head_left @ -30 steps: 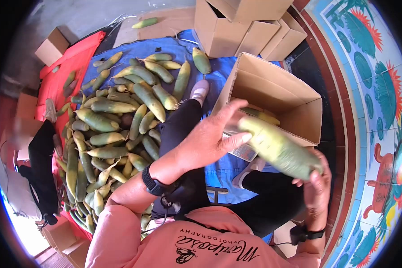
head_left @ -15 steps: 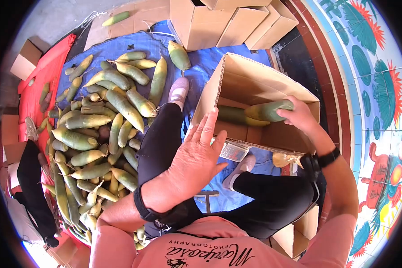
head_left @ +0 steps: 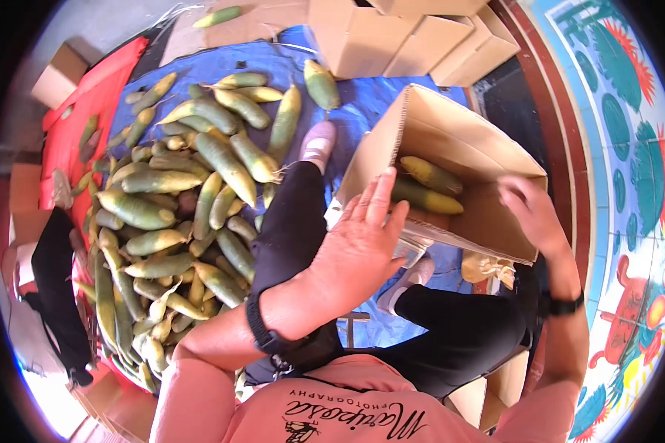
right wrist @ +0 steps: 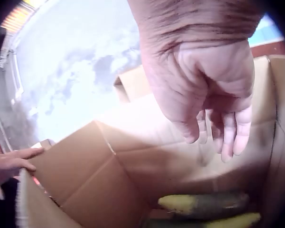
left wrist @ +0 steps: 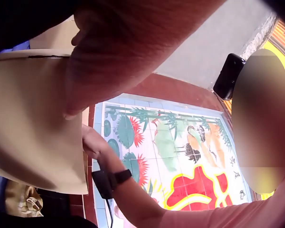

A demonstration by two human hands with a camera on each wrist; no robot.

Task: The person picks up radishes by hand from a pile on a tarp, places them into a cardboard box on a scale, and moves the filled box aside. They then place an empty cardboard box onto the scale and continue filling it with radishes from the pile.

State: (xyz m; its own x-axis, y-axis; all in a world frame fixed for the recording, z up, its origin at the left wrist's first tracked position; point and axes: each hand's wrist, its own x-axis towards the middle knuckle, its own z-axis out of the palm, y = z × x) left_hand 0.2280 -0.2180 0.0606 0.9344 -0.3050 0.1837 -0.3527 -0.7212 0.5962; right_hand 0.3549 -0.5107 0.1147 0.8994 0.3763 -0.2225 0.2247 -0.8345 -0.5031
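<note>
Two green radishes with yellowish ends lie side by side in an open cardboard box (head_left: 469, 129); the upper radish (head_left: 431, 175) and the lower radish (head_left: 425, 198) both show in the head view. My left hand (head_left: 362, 247) rests at the box's near left edge, its fingers extended. Over the right side of the box is my right hand (head_left: 532, 210), holding nothing, its fingers loosely bent. From the right wrist view, the right hand (right wrist: 209, 95) hangs above the radishes (right wrist: 204, 203). Partly hidden under the box's near side is a scale (head_left: 412, 249).
A large pile of green radishes (head_left: 155, 214) covers the blue tarp (head_left: 377, 96) to the left. Several cardboard boxes (head_left: 399, 40) stand at the back. A painted tile wall (head_left: 621, 184) borders the right side. Another person's dark-clothed leg (head_left: 55, 288) is at far left.
The right hand carried a radish into the box, let it go beside the other one, and drew back to the right. The left hand came off that radish and moved to the box's edge.
</note>
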